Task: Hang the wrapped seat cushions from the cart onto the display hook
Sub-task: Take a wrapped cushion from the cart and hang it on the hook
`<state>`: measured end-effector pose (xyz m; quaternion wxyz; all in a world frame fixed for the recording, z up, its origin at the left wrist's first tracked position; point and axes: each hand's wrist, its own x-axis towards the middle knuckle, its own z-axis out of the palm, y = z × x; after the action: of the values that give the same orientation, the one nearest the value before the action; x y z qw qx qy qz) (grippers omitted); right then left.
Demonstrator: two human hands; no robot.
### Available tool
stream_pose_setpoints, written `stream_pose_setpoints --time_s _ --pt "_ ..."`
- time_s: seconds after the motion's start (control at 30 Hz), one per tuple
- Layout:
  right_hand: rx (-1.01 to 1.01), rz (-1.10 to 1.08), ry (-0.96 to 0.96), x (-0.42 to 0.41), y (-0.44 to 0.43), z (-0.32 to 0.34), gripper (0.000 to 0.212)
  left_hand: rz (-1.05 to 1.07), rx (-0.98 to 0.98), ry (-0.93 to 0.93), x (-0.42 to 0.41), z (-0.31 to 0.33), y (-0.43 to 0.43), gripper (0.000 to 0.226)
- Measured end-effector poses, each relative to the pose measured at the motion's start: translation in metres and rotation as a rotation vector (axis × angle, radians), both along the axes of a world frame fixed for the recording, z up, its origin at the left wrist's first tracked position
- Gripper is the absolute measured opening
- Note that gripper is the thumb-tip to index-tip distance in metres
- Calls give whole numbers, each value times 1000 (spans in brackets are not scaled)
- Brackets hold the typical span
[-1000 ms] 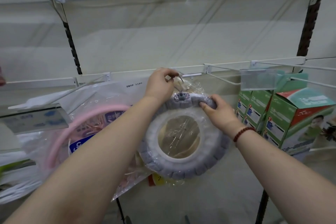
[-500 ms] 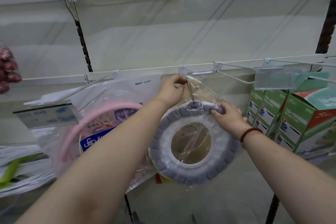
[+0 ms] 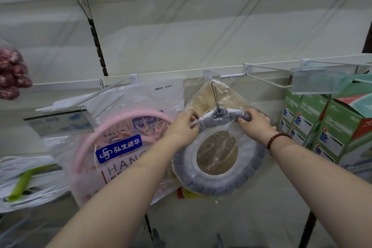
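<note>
Left hand (image 3: 184,127) and right hand (image 3: 254,122) each pinch the upper arc of the grey seat cushion (image 3: 217,169) through its clear wrap, one either side of the dark loop (image 3: 215,94). Loop runs up to the display hook (image 3: 209,73); wrap top bunched there. Cushion hangs flat against back panel, just beside pink hanger pack (image 3: 120,147). Grip likely steadies and squares it.
</note>
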<state>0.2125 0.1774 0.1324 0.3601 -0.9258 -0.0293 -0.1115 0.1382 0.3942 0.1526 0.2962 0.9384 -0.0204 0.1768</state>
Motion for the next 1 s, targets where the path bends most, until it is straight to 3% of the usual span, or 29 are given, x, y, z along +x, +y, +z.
stream_pose_setpoints --time_s 0.3,0.47,0.73,1.0 --pt "213 131 11 -8 -5 -11 53 27 10 -67 -10 -11 9 16" --pt "360 99 -13 -14 -22 -18 45 46 -28 -266 -9 -9 -3 3" --pt "486 21 -223 -52 -39 -22 21 -113 -40 -384 -21 -4 -47 5" --pt "595 -122 -258 -119 -91 -49 17 -395 -121 -288 -35 -13 -116 14"
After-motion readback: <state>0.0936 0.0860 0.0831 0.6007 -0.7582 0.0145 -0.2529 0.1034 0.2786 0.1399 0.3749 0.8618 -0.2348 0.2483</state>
